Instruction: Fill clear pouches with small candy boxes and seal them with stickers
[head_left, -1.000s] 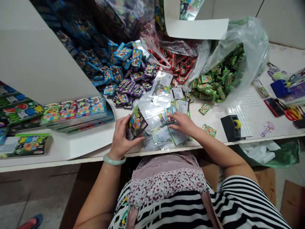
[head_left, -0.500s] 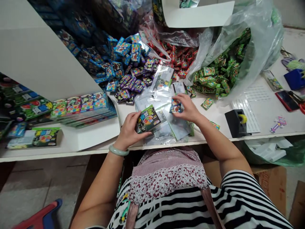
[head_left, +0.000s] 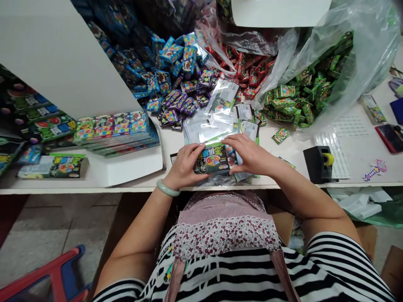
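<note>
My left hand (head_left: 185,167) grips the left end of a black printed card sleeve (head_left: 213,160) with a green edge, close to the table's front. At its right end my right hand (head_left: 250,156) pinches small blue boxes (head_left: 231,156); how far they sit inside the sleeve I cannot tell. Flat clear-windowed packages (head_left: 201,126) lie in a loose pile under and behind my hands. Beyond them are heaps of small purple boxes (head_left: 189,102), blue boxes (head_left: 171,54), red boxes (head_left: 253,75) and green boxes (head_left: 285,102).
On the left, a white carton (head_left: 135,170) holds a row of upright filled packs (head_left: 116,126). A black tape dispenser (head_left: 319,165) stands at right, with a red-edged phone (head_left: 390,137) beyond it. A clear plastic bag (head_left: 368,71) surrounds the green boxes.
My right hand has brought the blue boxes left and down to the sleeve's right end. Both hands now meet at the sleeve. The view has shifted slightly.
</note>
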The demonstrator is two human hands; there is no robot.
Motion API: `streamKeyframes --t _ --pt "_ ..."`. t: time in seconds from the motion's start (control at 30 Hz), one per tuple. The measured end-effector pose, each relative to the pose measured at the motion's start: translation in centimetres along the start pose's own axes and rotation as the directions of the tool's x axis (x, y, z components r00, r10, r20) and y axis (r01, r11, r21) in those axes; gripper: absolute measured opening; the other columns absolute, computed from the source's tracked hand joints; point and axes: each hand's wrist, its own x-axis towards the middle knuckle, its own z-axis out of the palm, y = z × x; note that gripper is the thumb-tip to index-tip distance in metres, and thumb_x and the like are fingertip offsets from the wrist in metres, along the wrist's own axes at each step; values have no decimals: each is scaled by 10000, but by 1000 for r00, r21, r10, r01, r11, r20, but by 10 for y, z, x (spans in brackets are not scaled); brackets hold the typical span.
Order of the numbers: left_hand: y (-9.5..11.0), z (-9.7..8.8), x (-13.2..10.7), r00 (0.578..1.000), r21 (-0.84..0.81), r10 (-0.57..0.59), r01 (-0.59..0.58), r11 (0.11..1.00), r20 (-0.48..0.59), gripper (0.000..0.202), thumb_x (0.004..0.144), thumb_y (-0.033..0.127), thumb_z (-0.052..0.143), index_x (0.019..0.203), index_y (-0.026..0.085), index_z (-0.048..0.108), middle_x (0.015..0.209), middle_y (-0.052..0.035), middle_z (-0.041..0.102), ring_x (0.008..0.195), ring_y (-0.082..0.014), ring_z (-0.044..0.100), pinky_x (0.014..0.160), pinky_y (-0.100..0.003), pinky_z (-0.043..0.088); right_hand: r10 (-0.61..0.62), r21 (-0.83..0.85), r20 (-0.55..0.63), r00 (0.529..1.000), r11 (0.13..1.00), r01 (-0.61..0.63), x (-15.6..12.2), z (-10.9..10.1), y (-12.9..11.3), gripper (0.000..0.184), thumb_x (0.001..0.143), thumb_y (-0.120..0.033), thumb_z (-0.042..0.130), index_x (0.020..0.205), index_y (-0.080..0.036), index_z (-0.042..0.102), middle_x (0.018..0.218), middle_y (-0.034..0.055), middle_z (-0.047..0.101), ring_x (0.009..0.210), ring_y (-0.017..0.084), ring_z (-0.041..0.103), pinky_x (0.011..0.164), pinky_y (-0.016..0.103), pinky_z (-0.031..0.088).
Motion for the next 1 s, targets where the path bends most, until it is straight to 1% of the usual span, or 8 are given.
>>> streamKeyframes --t 0.13,0.23,0.43,0.57,0.63,0.83,0.93,1.0 --pt "5 3 -3 997 11 -66 67 998 -31 958 688 531 807 1476 208 369 1297 -165 521 1185 -345 535 1013 -511 470 92 170 -134 987 983 -68 -2 13 -4 934 689 -508 841 1451 -285 348 1461 144 382 1384 358 388 1148 565 394" --pt "14 5 -2 984 25 -127 131 991 -124 960 649 504 832 1439 192 386 1263 -162 519 1158 -341 531 986 -518 493 274 313 -250 929 931 -190 -7 24 -14 761 720 -520 813 1353 -308 448 1436 124 384 1392 360 378 1141 592 393" --pt "50 9 10 926 -153 -277 244 958 -257 908 611 536 864 1336 190 440 1255 -148 534 1184 -330 534 1021 -526 485 489 662 -206 848 708 -247 -7 31 -28 370 823 -315 692 1179 -299 594 1321 68 478 1139 229 581 883 408 593" --pt "67 15 11 885 -601 -447 287 746 -131 531 883 412 667 1337 257 440 1131 -75 617 987 -199 656 875 -379 573 483 685 -283 828 706 -178 -5 16 -25 351 803 -309 708 1142 -302 618 1349 30 474 1045 170 604 876 345 592" --pt "69 22 5 860 -745 -498 261 614 -109 582 922 351 622 1436 301 352 1089 -55 635 955 -169 669 845 -332 582 518 714 -323 792 683 -155 -6 19 -23 514 762 -316 751 1234 -337 548 1390 23 450 986 146 622 827 312 602" --pt "57 40 -23 863 -809 -505 279 518 -25 689 899 299 657 1499 337 321 1187 -59 639 1039 -161 656 895 -311 574 689 864 -280 669 484 -137 -12 74 -27 477 769 -399 748 1177 -314 517 1078 15 645 788 126 658 771 314 608" --pt "51 36 -26 881 -803 -472 296 518 20 600 886 316 673 1429 311 417 1216 -66 639 1051 -171 654 883 -307 574 671 812 -336 661 562 -157 -13 84 -32 258 831 -403 683 1045 -267 633 989 25 696 819 150 674 805 342 596" --pt "50 32 -22 862 -770 -506 305 560 -27 451 884 342 672 1304 271 523 1147 -57 651 1008 -166 657 863 -304 573 613 737 -359 704 649 -188 -13 82 -34 179 867 -390 632 964 -249 684 975 39 712 888 172 682 862 371 579"
